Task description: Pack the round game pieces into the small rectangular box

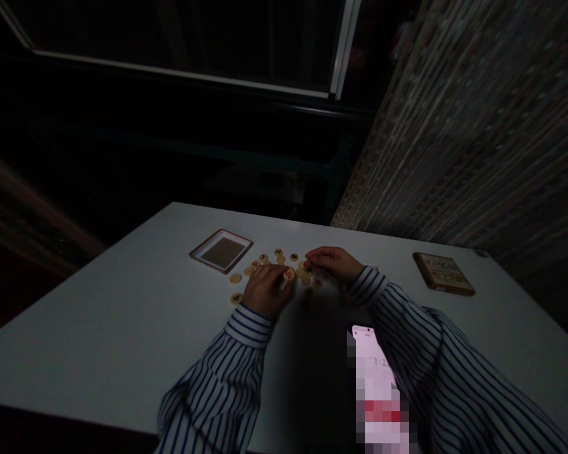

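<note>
Round, pale xiangqi pieces with red or black characters lie loosely spread around my hands, among them a black-marked piece (236,298) and a plain-looking piece (235,278) at the left. My left hand (267,291) is closed with a red-marked xiangqi piece (288,274) held up between thumb and fingers. To its right, my right hand (335,263) pinches its fingertips together just above a small cluster of pieces (305,277). What the right fingertips hold, if anything, is too dark and small to make out.
On the white table (137,302), a shallow open box (221,250) stands at the back left. A closed box with a picture lid (443,273) lies at the right. A lit phone (376,378) is near my right forearm. A bead curtain (435,126) hangs beyond the right edge.
</note>
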